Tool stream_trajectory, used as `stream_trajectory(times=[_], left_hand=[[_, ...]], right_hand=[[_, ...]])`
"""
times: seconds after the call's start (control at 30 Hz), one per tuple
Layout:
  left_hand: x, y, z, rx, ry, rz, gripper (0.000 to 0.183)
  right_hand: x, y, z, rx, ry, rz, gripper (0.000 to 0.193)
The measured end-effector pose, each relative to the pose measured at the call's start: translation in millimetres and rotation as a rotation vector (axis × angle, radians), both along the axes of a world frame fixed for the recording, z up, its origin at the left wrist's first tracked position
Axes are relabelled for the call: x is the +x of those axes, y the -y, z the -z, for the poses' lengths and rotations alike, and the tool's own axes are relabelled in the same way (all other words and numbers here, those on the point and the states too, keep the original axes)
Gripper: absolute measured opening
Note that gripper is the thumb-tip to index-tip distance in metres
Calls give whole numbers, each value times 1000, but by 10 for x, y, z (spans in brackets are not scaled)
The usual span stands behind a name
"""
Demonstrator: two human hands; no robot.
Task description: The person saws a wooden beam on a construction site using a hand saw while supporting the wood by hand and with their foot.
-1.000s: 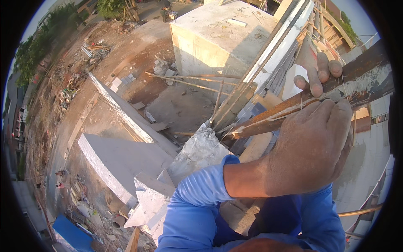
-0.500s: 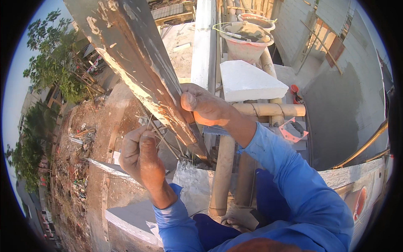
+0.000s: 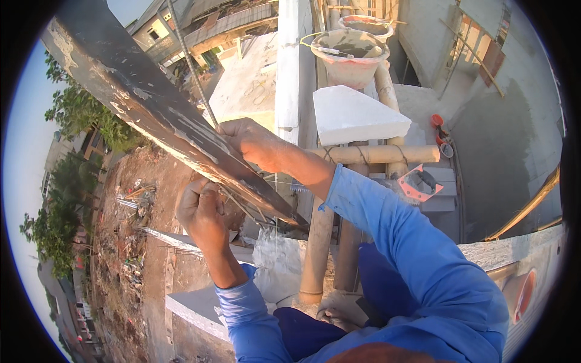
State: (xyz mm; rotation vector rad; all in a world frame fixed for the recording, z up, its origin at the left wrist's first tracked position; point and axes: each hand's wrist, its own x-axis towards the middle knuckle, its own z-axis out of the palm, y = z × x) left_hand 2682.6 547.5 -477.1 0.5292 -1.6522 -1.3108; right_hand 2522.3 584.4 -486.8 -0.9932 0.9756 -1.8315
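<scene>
A long, mortar-spattered beam slants from the upper left down to a block near the middle. My left hand is closed in a pinch just under the beam's lower edge; a thin string showed at these fingertips a moment ago, but it is hard to see now. Across the beam, my right hand presses its curled fingers to the upper edge; what they hold is hidden. A fine line hangs below the right wrist, beside the beam's lower end. Under it stands a rough pale block.
Bamboo poles are lashed together ahead of me, with a cut white block on them. Beyond stand mortar buckets. A red-framed hand tool lies at right, near a grey wall. At left the ground drops far below.
The beam has swung toward the left and lies flatter. My right hand has shifted left and up along with it. My left hand has moved slightly, still pinched beneath the edge.
</scene>
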Motion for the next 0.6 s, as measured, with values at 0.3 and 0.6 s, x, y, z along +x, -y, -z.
stream_trajectory(times=[0.3, 0.6], left_hand=[[-242, 344, 323, 220, -50, 172, 30], [-1260, 474, 907, 356, 360, 522, 33]], right_hand=[[-979, -429, 359, 56, -224, 280, 27], [-1580, -161, 1546, 589, -704, 613, 14]])
